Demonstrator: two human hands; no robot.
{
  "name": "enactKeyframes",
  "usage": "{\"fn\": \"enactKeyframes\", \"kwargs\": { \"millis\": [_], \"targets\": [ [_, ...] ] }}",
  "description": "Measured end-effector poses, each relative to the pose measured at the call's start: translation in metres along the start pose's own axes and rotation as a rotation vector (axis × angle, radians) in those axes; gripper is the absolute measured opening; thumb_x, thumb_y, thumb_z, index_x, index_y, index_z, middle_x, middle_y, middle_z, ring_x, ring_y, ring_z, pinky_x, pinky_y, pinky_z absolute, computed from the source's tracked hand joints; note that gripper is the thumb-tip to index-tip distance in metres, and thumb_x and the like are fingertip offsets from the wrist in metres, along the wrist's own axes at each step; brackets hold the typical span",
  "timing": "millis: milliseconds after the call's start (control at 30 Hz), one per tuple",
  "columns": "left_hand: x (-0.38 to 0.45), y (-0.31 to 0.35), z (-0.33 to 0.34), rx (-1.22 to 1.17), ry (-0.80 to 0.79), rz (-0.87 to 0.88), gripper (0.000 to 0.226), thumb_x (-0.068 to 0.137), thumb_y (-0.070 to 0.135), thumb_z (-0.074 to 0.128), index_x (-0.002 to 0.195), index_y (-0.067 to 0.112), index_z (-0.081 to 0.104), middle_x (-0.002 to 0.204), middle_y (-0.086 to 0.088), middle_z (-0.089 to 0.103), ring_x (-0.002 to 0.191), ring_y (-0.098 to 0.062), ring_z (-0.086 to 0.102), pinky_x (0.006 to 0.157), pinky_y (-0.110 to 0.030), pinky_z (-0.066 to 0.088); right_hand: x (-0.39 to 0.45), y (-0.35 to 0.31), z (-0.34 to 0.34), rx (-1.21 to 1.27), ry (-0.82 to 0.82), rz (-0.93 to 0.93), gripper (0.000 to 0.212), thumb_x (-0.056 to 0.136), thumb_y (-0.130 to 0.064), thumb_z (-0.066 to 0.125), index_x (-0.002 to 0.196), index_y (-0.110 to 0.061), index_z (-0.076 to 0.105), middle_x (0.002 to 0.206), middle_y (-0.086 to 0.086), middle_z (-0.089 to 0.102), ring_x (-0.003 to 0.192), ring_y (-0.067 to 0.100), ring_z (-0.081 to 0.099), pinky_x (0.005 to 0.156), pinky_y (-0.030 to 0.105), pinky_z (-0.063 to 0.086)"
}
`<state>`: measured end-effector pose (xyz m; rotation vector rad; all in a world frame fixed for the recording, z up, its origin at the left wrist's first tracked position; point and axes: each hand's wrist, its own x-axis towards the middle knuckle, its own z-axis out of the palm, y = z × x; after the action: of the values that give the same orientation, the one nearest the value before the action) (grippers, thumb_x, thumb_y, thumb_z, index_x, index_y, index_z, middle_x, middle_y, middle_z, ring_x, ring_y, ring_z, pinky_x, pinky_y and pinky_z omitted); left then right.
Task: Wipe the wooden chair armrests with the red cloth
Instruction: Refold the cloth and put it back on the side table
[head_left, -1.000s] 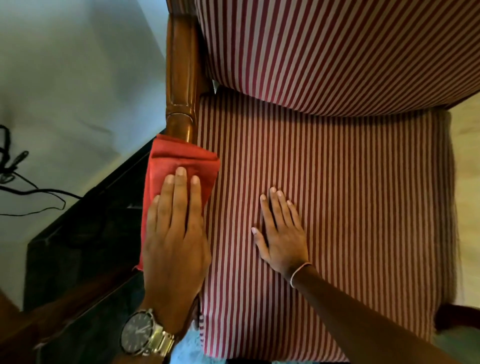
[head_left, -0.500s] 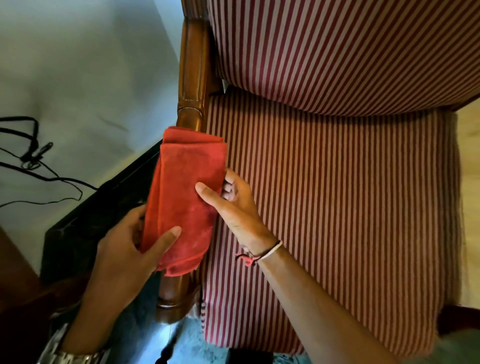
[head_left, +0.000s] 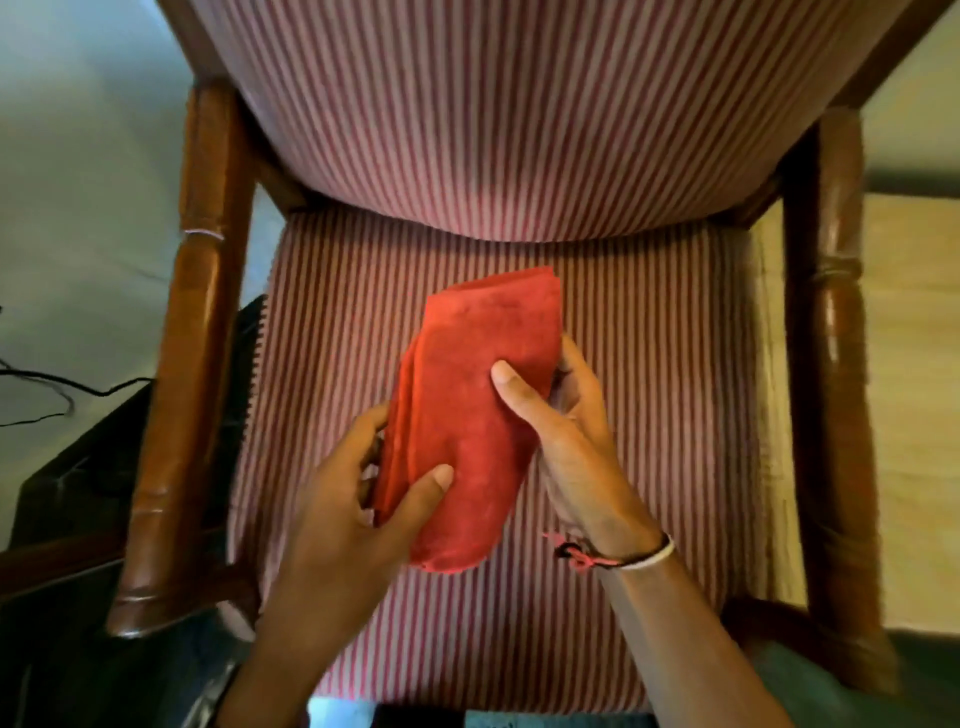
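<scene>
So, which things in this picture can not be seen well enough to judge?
All in the head view:
- Underside of the red cloth: hidden by the cloth itself; whether it is dirty cannot be told.
- Fingers of the left hand and right hand: mostly behind the cloth.
- Right armrest: its front end is blurred.
- Left armrest: any dust is too small to see.

You have the cloth (head_left: 467, 415) over the middle of the seat (head_left: 649, 415), the left hand (head_left: 353, 499) at its 8 o'clock, the right hand (head_left: 566, 441) at 3. The 2 armrests (head_left: 192, 364) flank the seat at 9 and 3; the backrest (head_left: 519, 130) lies at 12.
</scene>
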<state>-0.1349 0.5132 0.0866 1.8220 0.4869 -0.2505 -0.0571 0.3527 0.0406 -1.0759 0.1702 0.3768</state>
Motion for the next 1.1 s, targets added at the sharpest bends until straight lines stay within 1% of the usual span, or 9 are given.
{"fn": "enactKeyframes", "kwargs": {
  "millis": [167,333,500,567,700,800,900,1000,1100],
  "targets": [
    [-0.02,0.029,0.125,-0.051,-0.061,0.025,0.043,0.078,0.036,0.072,0.117,0.05,0.061,0.108,0.023,0.076,0.094,-0.003,0.076,0.078,-0.027,0.065,-0.026,-0.064,-0.102,0.014,0.116,-0.038,0.035,0.086,-0.008,0.069,0.114,-0.027,0.071,0.104,-0.005,0.079,0.095,0.011,0.075,0.077,0.025,0.061],
    [-0.033,0.066,0.262,-0.092,-0.12,0.04,0.043,0.082,0.037,0.07,0.124,0.042,0.06,0.108,0.027,0.073,0.094,0.004,0.074,0.076,-0.018,0.062,-0.047,-0.129,-0.226,-0.048,0.203,-0.101,0.03,0.086,-0.005,0.067,0.111,-0.022,0.068,0.102,-0.002,0.078,0.093,0.015,0.075,0.075,0.028,0.062],
    [-0.036,0.084,0.389,-0.038,-0.124,-0.025,0.048,0.086,0.043,0.069,0.13,0.043,0.051,0.113,0.024,0.069,0.103,0.007,0.067,0.085,-0.013,0.058,-0.054,-0.163,-0.34,-0.117,0.291,-0.066,0.023,0.089,-0.008,0.068,0.107,-0.024,0.067,0.1,-0.003,0.079,0.09,0.014,0.076,0.072,0.027,0.062],
    [-0.029,0.079,0.433,0.047,-0.09,-0.031,0.048,0.09,0.038,0.07,0.134,0.038,0.048,0.116,0.019,0.064,0.106,0.0,0.065,0.091,-0.018,0.055,-0.046,-0.16,-0.378,-0.192,0.338,-0.017,0.02,0.089,-0.012,0.071,0.105,-0.023,0.065,0.095,-0.004,0.079,0.085,0.014,0.076,0.068,0.028,0.062],
    [-0.006,0.047,0.496,0.198,-0.067,-0.12,0.051,0.096,0.03,0.064,0.142,0.015,0.048,0.126,-0.006,0.067,0.111,-0.021,0.066,0.099,-0.039,0.055,-0.026,-0.131,-0.434,-0.467,0.437,0.127,0.021,0.091,-0.015,0.077,0.108,-0.015,0.064,0.098,0.004,0.079,0.09,0.022,0.075,0.077,0.04,0.061],
    [0.008,0.022,0.521,0.231,-0.114,-0.189,0.055,0.099,0.032,0.06,0.145,0.008,0.041,0.128,-0.012,0.065,0.114,-0.027,0.066,0.096,-0.044,0.057,-0.02,-0.114,-0.46,-0.824,0.417,0.182,0.042,0.089,-0.018,0.079,0.127,-0.008,0.061,0.119,0.013,0.073,0.11,0.032,0.071,0.093,0.042,0.059],
    [0.01,0.005,0.539,0.368,-0.106,-0.198,0.063,0.1,0.034,0.058,0.15,0.007,0.032,0.133,-0.013,0.06,0.113,-0.027,0.066,0.092,-0.042,0.059,-0.027,-0.106,-0.471,-1.073,0.324,0.094,0.064,0.092,-0.026,0.076,0.146,-0.014,0.045,0.136,0.01,0.062,0.124,0.028,0.059,0.101,0.04,0.053],
    [0.007,0.001,0.546,0.701,-0.061,-0.119,0.078,0.096,0.04,0.062,0.158,0.008,0.026,0.145,-0.013,0.05,0.119,-0.025,0.062,0.093,-0.037,0.059,-0.041,-0.097,-0.473,-1.446,0.331,-0.037,0.066,0.097,-0.037,0.062,0.154,-0.01,0.039,0.146,0.017,0.053,0.129,0.031,0.052,0.102,0.043,0.05],
    [0.006,0.002,0.542,0.926,-0.028,0.146,0.083,0.091,0.036,0.069,0.158,0.007,0.032,0.159,-0.021,0.042,0.139,-0.033,0.053,0.111,-0.041,0.049,-0.054,-0.091,-0.466,-1.587,0.272,-0.09,0.057,0.103,-0.04,0.044,0.148,-0.006,0.05,0.151,0.023,0.053,0.136,0.038,0.056,0.109,0.051,0.051]
  ]
}}
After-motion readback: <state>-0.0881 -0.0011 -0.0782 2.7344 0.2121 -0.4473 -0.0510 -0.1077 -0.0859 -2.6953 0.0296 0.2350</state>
